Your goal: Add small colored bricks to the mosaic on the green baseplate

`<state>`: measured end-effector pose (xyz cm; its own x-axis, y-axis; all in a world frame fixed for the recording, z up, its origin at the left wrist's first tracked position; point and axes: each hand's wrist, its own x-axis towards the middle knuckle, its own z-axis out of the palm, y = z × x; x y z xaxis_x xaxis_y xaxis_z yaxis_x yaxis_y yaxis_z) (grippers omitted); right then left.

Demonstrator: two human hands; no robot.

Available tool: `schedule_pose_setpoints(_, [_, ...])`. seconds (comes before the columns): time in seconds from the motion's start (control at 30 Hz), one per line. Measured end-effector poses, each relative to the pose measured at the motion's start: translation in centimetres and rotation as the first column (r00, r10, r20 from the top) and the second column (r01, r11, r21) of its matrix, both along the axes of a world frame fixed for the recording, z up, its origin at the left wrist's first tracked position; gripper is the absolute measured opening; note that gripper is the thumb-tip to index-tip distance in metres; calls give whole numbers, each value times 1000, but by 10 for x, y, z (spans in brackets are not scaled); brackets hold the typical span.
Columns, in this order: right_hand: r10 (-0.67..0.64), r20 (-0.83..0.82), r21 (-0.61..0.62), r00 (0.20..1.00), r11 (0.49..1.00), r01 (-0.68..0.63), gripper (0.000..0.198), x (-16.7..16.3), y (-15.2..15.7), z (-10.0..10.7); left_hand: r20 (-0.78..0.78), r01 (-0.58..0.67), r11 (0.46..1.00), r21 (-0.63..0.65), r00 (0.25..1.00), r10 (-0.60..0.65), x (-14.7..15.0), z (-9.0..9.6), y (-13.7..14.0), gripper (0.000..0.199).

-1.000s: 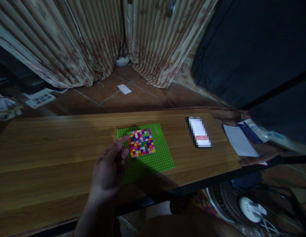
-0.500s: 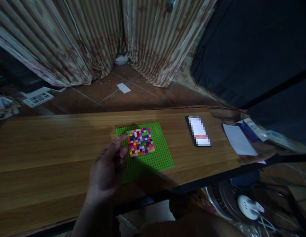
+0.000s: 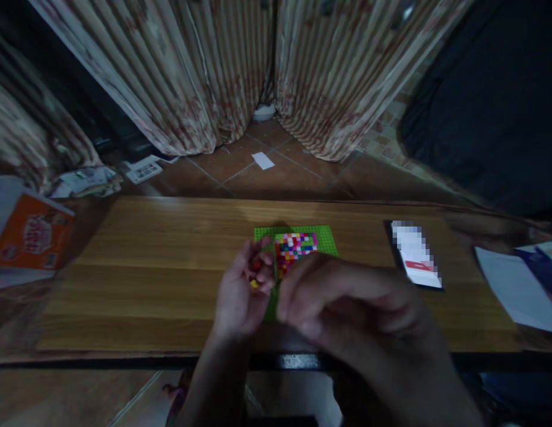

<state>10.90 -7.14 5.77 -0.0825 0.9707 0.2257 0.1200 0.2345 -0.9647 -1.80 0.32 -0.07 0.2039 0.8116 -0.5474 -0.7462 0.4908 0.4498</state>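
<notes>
Green baseplate (image 3: 328, 240) lies behind both hands: left (image 3: 241, 292) cupping bricks (image 3: 254, 283), right (image 3: 356, 296) curled, contents hidden.

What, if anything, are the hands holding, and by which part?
The left hand cups small bricks in its palm; their gripped part is unclear. Whether the right hand holds anything is hidden.

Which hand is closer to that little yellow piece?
Left: the yellow piece lies in the left hand, while the right hand is raised to its right, nearer the camera.
</notes>
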Motion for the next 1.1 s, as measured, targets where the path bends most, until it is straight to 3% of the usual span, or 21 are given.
schedule_pose_setpoints(0.1, [-111,-46,21,993,994,112,14,10,45,-1,64,-76,997,26,995,75,-2,1,-2,28])
schedule_pose_setpoints(0.23, [-229,94,7,969,973,229,13,19,57,-26,111,-93,996,16,990,90,-2,5,-2,36])
schedule_pose_setpoints(0.43, [-127,357,105,925,990,95,14,11,55,-31,207,-61,994,86,977,42,0,6,-3,42])
schedule_pose_setpoints(0.63, [-125,635,228,762,973,-30,15,1,59,-36,250,-33,994,105,968,5,-1,4,-4,42])
schedule_pose_setpoints(0.8, [-76,693,224,717,968,-114,20,-5,57,-37,264,-4,985,172,964,-42,0,4,-5,35])
schedule_pose_setpoints(1.1, [-96,677,190,730,981,-46,14,-14,57,-34,196,72,984,164,975,-104,0,7,-5,36])
